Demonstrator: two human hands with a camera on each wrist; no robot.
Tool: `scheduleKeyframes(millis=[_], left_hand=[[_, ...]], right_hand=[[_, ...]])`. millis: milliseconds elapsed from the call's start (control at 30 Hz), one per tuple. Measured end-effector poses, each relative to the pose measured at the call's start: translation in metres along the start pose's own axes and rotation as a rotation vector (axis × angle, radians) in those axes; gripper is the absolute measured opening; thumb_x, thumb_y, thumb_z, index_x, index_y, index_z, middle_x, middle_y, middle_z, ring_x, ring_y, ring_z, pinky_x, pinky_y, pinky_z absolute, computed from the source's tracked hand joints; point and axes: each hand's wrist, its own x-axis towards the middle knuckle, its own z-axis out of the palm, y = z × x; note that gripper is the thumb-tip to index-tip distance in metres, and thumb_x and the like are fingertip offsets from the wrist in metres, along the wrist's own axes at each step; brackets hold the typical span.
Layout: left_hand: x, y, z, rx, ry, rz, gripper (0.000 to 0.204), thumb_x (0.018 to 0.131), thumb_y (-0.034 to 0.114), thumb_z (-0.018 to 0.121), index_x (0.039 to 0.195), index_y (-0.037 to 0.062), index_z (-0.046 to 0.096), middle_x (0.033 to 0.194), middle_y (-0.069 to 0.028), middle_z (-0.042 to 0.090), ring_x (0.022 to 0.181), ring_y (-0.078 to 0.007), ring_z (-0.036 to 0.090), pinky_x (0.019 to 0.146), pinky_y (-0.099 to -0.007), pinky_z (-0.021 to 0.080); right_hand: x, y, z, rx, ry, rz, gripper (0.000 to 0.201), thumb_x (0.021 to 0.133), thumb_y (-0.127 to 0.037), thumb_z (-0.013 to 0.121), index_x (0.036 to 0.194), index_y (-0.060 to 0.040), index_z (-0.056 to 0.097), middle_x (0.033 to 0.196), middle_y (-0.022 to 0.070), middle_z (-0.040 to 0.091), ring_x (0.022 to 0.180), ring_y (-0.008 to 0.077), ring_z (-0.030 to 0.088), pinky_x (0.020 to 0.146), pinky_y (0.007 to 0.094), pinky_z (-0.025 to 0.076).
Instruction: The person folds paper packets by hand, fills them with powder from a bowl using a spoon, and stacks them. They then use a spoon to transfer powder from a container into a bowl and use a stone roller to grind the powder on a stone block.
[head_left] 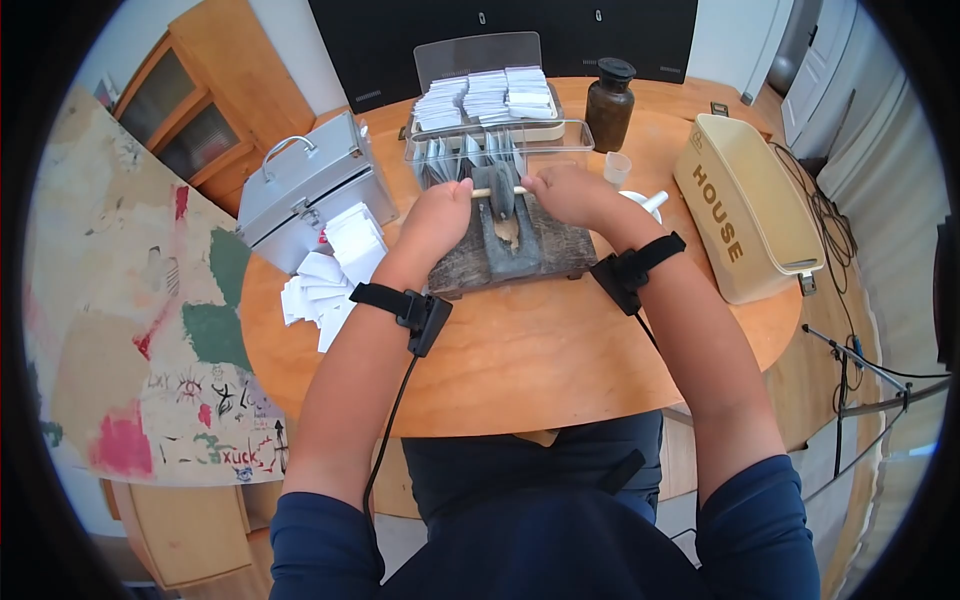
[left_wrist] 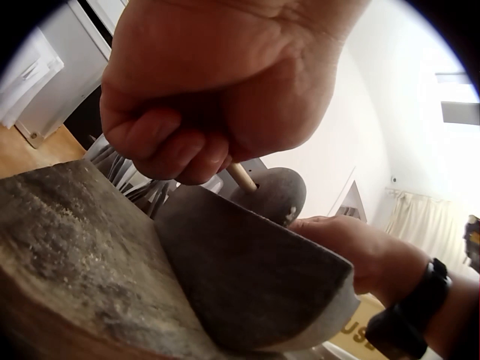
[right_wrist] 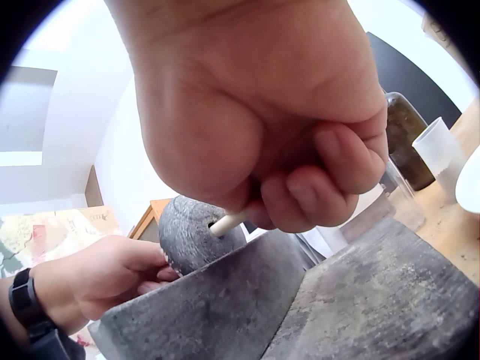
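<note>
A stone grinding wheel (head_left: 504, 190) with a light wooden axle through its middle stands upright in a narrow grey stone trough (head_left: 512, 262). Curled round the axle's left end is my left hand (head_left: 440, 218); my right hand (head_left: 572, 196) grips the opposite end. In the left wrist view, the left fingers (left_wrist: 169, 146) fold tightly over the wooden axle (left_wrist: 242, 178). The right wrist view shows the other fist closed the same way beside the wheel (right_wrist: 196, 232). Tan crumbs (head_left: 508, 233) lie in the trough in front of the wheel. The trough sits on a dark weathered wooden base (head_left: 455, 265).
A silver metal case (head_left: 310, 185) and white paper packets (head_left: 335, 265) stand to the left. Behind are a clear rack (head_left: 560, 135), a tray of packets (head_left: 545, 130) and a brown glass bottle (head_left: 610, 105). On the right are a small cup (head_left: 617, 168) and a yellow bin (head_left: 735, 215).
</note>
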Motion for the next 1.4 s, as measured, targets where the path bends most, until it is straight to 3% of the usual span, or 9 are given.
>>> scheduleKeyframes(millis=[133,200,300,400,633,700,967,1033,1400], left_hand=[[-0.018,0.002,0.002,0.043,-0.05,-0.028,0.045,0.102,0.034,0.038,0.093,-0.0028,0.063,0.083,-0.0246,0.064,0.082,-0.0406,0.063,0.077,-0.0448,0.048],[-0.02,-0.006,0.01,-0.011,0.029,0.027,0.048,0.101,0.037,0.041,0.085,-0.0044,0.058,0.071,-0.0148,0.059,0.069,-0.0258,0.057,0.071,-0.0396,0.045],[-0.022,-0.013,0.014,0.054,0.087,0.131,0.048,0.102,0.037,0.04,0.086,-0.0042,0.059,0.074,-0.0183,0.06,0.072,-0.0312,0.059,0.072,-0.0404,0.045],[-0.034,-0.012,0.014,0.035,0.056,0.07,0.048,0.102,0.037,0.039,0.088,-0.0042,0.06,0.077,-0.021,0.062,0.076,-0.0355,0.06,0.074,-0.0406,0.045],[-0.015,-0.018,0.018,-0.012,0.069,0.035,0.046,0.102,0.037,0.041,0.085,-0.0022,0.059,0.072,-0.0136,0.06,0.068,-0.0271,0.057,0.069,-0.0391,0.045],[-0.02,-0.018,0.018,-0.074,-0.006,-0.047,0.046,0.102,0.036,0.037,0.092,-0.0027,0.06,0.088,-0.0266,0.063,0.088,-0.0439,0.06,0.08,-0.047,0.046],[-0.01,-0.02,0.021,-0.114,0.019,-0.049,0.046,0.103,0.035,0.037,0.088,-0.0038,0.058,0.084,-0.0254,0.062,0.083,-0.0425,0.06,0.076,-0.0455,0.045],[-0.011,-0.023,0.021,-0.14,0.013,-0.004,0.046,0.103,0.035,0.038,0.088,-0.0039,0.057,0.082,-0.0247,0.062,0.081,-0.0412,0.059,0.075,-0.0446,0.045],[-0.018,-0.02,0.016,-0.105,-0.023,-0.019,0.045,0.103,0.035,0.038,0.091,-0.003,0.059,0.085,-0.023,0.062,0.082,-0.0397,0.059,0.076,-0.0438,0.045]], right_hand=[[-0.005,0.013,0.015,0.028,-0.038,-0.029,0.052,0.102,-0.039,0.038,0.105,0.0045,0.067,0.107,0.0268,0.066,0.102,0.043,0.062,0.091,0.0468,0.046],[-0.006,0.014,0.017,0.027,-0.04,-0.007,0.052,0.102,-0.039,0.037,0.105,0.0039,0.067,0.107,0.0265,0.066,0.103,0.043,0.061,0.091,0.0468,0.046],[-0.02,0.004,0.011,-0.012,-0.043,-0.011,0.052,0.103,-0.038,0.036,0.104,0.0025,0.067,0.106,0.0257,0.066,0.101,0.0432,0.061,0.091,0.047,0.046],[-0.034,-0.006,0.003,-0.033,-0.031,-0.014,0.05,0.103,-0.037,0.036,0.101,0.0016,0.066,0.102,0.0249,0.067,0.099,0.0437,0.061,0.089,0.0474,0.047],[-0.016,-0.004,0.007,0.007,0.009,0.038,0.049,0.103,-0.038,0.037,0.096,0.0008,0.067,0.097,0.0244,0.067,0.095,0.0434,0.061,0.086,0.0479,0.047],[-0.024,-0.005,0.009,-0.043,-0.007,0.028,0.049,0.103,-0.038,0.036,0.099,-0.0007,0.068,0.1,0.0231,0.068,0.097,0.042,0.062,0.087,0.0478,0.048],[-0.015,-0.005,0.01,0.0,0.052,0.018,0.048,0.102,-0.036,0.038,0.093,0.0009,0.067,0.094,0.0253,0.067,0.091,0.0445,0.062,0.083,0.0499,0.047],[-0.022,-0.009,0.009,-0.076,-0.029,0.095,0.049,0.102,-0.038,0.036,0.104,-0.0025,0.069,0.107,0.0203,0.068,0.103,0.0389,0.062,0.089,0.0479,0.048],[-0.044,-0.022,0.002,0.0,-0.04,0.121,0.049,0.102,-0.037,0.036,0.103,-0.002,0.069,0.106,0.0202,0.068,0.103,0.0392,0.063,0.089,0.0474,0.049]])
